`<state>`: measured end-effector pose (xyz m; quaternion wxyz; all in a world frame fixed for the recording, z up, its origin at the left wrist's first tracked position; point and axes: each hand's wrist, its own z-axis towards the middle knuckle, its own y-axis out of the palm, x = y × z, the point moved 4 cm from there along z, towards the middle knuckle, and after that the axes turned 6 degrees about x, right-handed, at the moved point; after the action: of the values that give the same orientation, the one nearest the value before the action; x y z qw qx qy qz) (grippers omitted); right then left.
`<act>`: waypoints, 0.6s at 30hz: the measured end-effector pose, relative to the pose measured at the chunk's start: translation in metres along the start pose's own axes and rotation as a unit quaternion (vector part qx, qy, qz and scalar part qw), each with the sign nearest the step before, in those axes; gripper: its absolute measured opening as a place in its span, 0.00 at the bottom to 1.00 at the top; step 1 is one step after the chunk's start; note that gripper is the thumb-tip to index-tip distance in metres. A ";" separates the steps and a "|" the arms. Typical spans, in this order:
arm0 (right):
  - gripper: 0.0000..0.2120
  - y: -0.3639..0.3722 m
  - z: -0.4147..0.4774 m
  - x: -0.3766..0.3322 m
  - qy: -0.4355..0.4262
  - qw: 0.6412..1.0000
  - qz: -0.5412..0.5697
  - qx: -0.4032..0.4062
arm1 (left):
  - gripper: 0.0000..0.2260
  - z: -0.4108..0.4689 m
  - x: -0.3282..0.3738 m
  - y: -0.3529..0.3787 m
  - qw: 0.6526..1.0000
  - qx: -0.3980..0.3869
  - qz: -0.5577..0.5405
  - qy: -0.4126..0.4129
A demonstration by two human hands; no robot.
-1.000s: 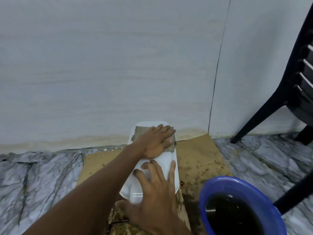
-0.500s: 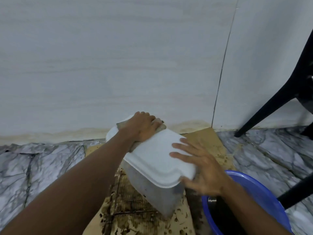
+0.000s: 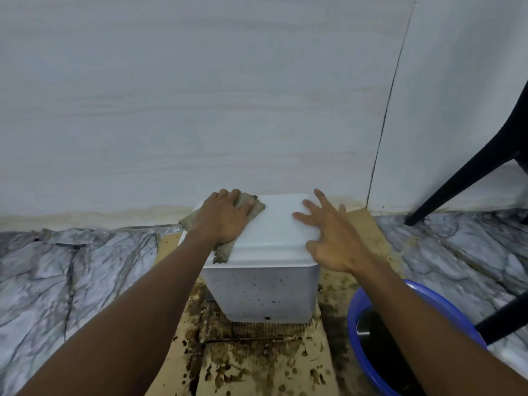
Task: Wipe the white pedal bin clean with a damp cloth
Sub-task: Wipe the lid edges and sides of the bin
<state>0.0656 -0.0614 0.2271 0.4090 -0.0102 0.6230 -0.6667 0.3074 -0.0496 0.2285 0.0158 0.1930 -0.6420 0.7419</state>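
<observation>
On the stained cardboard (image 3: 257, 367) by the wall (image 3: 200, 95): the white bin (image 3: 263, 292), upright, lid (image 3: 274, 224) closed. Left hand (image 3: 221, 221) palm down, pressing the grey cloth (image 3: 224, 251) on the lid's far left corner. Right hand (image 3: 328, 235) open on the right edge, fingers apart, holding nothing. Bare lid lies right of the cloth, so probably a stroke rightward, left hand leading. Bin front speckled with dirt. Blue basin (image 3: 360, 338) just right; marble floor (image 3: 71, 281) around.
</observation>
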 end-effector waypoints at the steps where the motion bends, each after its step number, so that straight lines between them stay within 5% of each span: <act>1: 0.34 0.005 -0.008 -0.010 -0.048 0.999 -0.005 0.008 | 0.28 -0.002 -0.002 0.001 1.000 0.006 0.000 -0.003; 6: 0.50 0.035 -0.017 -0.004 -0.158 0.978 -0.138 0.023 | 0.29 -0.017 0.001 0.005 1.000 0.026 -0.001 0.010; 14: 0.43 0.045 0.014 0.010 -0.144 0.972 -0.156 0.104 | 0.29 -0.032 -0.005 0.005 0.996 0.073 0.008 0.043; 18: 0.40 0.029 0.050 0.029 -0.126 0.985 -0.089 0.079 | 0.26 -0.007 -0.001 0.003 0.988 0.142 0.012 0.060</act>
<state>0.0879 -0.1153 0.2000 0.4231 -0.1170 0.5087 -0.7406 0.3061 -0.0430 0.2248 0.0181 0.1408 -0.5300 0.8360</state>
